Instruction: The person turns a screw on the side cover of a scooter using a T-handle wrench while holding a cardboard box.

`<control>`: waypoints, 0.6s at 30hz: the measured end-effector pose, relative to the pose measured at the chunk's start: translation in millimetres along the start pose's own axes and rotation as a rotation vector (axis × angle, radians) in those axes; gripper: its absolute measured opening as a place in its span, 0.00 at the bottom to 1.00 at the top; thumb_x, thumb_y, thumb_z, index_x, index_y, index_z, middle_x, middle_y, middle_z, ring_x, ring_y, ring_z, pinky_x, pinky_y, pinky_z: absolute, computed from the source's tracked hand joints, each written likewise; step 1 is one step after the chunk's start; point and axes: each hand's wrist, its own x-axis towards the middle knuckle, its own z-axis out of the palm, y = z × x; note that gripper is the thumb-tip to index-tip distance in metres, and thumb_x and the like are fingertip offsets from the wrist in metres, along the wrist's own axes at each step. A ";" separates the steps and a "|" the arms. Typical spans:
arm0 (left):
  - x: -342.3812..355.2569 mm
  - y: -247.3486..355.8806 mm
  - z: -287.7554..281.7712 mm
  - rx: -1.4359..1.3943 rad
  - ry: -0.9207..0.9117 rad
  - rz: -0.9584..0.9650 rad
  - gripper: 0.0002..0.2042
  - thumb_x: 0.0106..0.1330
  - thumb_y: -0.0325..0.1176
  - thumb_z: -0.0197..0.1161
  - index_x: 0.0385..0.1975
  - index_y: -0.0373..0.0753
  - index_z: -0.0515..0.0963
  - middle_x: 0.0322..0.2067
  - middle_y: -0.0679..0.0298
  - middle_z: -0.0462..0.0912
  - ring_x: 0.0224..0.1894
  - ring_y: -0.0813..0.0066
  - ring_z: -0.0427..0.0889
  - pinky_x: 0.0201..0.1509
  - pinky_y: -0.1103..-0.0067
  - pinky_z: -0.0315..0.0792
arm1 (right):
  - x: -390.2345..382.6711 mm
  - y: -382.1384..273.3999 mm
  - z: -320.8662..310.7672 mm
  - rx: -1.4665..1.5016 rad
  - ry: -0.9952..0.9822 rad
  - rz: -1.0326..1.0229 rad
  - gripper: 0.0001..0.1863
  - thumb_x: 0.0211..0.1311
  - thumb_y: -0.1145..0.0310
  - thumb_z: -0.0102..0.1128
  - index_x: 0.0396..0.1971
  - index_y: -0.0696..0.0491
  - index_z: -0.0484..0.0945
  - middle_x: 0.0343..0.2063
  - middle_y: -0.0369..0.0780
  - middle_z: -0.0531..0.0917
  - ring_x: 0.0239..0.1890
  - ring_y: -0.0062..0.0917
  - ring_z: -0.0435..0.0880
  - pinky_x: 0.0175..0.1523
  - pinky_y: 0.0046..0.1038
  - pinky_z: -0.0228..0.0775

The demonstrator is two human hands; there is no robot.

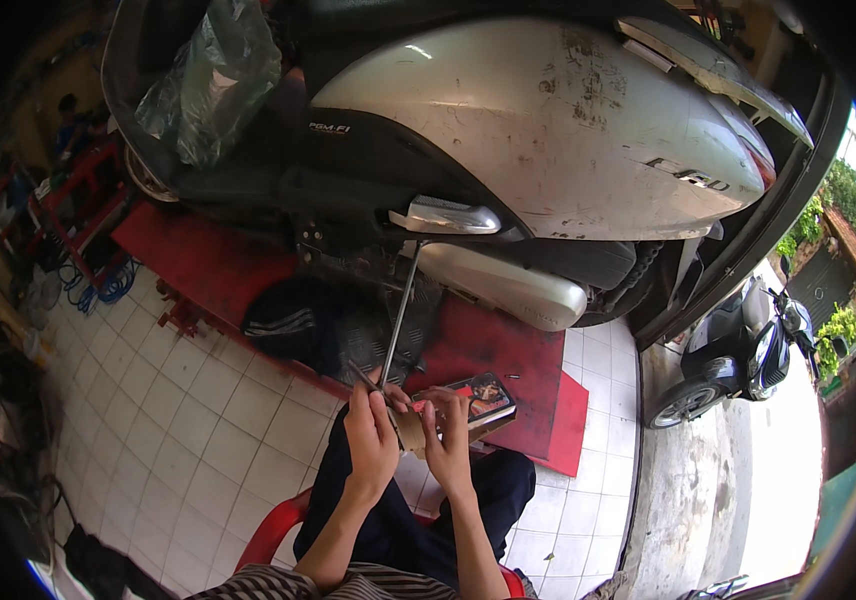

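My left hand and my right hand are close together above my lap, fingers closed on a tan, cardboard-like piece between them. What else the fingers cover, near a small patch of red, is hidden. A long thin metal rod slants down from below the scooter's silver footrest to the fingertips of my left hand; I cannot tell whether they touch it. Just beyond my right hand lies a small box with a dark printed top and tan sides.
A silver and black scooter stands over a red platform, a plastic bag hanging at its left. A dark cloth-like item rests by the platform's edge. I sit on a red chair. Another scooter is parked outside at right.
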 end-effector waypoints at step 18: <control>11.2 -2.4 -29.3 0.879 0.006 0.442 0.31 0.60 0.47 0.72 0.60 0.41 0.71 0.58 0.59 0.74 0.59 0.60 0.69 0.64 0.60 0.55 | 34.6 -74.4 -31.1 -0.273 0.053 0.015 0.06 0.69 0.71 0.63 0.35 0.60 0.81 0.20 0.37 0.78 0.22 0.22 0.76 0.29 0.26 0.64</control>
